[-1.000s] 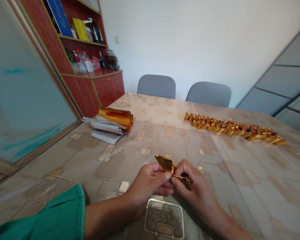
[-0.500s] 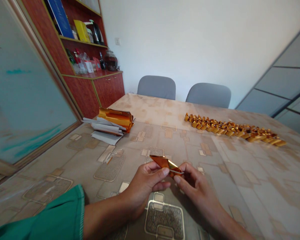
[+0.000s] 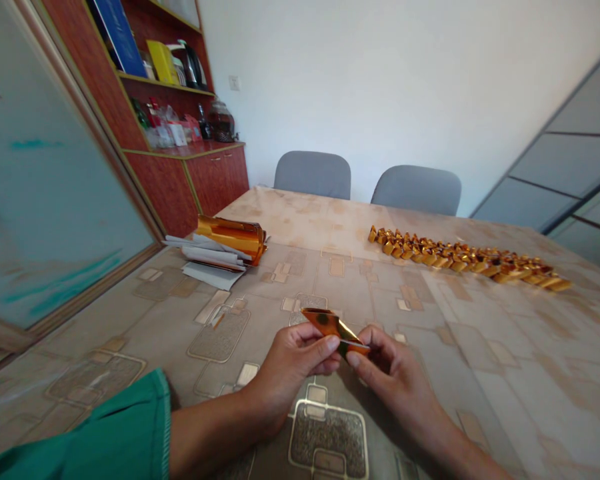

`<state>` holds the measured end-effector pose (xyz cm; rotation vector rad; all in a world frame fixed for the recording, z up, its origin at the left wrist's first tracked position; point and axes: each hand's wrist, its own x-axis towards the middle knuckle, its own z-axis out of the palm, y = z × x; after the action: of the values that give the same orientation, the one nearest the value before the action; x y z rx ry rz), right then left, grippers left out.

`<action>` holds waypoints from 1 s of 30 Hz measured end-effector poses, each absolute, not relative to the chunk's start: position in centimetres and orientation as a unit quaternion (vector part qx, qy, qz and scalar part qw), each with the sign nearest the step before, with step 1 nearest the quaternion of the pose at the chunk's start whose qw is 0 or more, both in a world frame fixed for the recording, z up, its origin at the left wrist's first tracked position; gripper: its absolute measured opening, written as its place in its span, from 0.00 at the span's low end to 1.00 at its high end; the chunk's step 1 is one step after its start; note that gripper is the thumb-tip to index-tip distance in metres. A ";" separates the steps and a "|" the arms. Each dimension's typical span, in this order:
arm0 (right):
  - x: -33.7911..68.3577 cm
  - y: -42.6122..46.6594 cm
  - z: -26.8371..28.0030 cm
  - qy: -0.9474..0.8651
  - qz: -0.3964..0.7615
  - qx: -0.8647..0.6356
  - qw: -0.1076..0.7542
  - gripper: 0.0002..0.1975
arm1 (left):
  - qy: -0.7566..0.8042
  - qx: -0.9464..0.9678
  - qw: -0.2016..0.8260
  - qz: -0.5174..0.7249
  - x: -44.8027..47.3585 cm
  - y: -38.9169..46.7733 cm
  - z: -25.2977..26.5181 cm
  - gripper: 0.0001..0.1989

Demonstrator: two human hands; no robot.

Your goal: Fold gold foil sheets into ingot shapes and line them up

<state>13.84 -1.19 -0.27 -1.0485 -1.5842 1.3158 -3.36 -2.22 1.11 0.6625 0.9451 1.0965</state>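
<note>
Between both hands, a little above the table, is a piece of shiny gold foil paper [image 3: 325,322], folded with a slanted crease. My left hand [image 3: 295,360] pinches its near edge between thumb and fingers. My right hand [image 3: 387,363] grips the right end, thumb in front and fingers behind. On the right of the table, rows of folded gold foil pieces [image 3: 450,257] stand close together. At the far left lie a curled stack of gold foil sheets [image 3: 235,235] and white-backed sheets [image 3: 213,257].
A patterned cloth covers the table [image 3: 300,223]. Two grey chairs [image 3: 313,173] stand at its far side. To the left are a red-brown cabinet [image 3: 220,175] holding bottles and a kettle, and a frosted glass door [image 3: 55,200].
The foil's left part has tilted slightly, and its fold looks a bit more open. My left fingers have drawn in a little beneath it; the right hand barely moves.
</note>
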 end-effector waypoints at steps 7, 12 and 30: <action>14.0 -1.0 -0.1 -0.609 0.558 -0.403 0.394 0.18 | 0.429 0.321 0.696 0.479 -3.5 -2.2 0.8 0.19; 14.0 -1.0 0.4 -0.624 0.537 -0.414 0.388 0.19 | 0.428 0.362 0.680 0.473 -3.4 -2.3 0.9 0.18; 14.0 -1.0 0.2 -0.608 0.548 -0.420 0.393 0.19 | 0.421 0.334 0.677 0.502 -3.6 -1.6 1.0 0.19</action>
<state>14.01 -0.98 0.18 -1.0656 -1.5429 1.3901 -3.61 -1.58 1.04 0.7517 0.9470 1.1280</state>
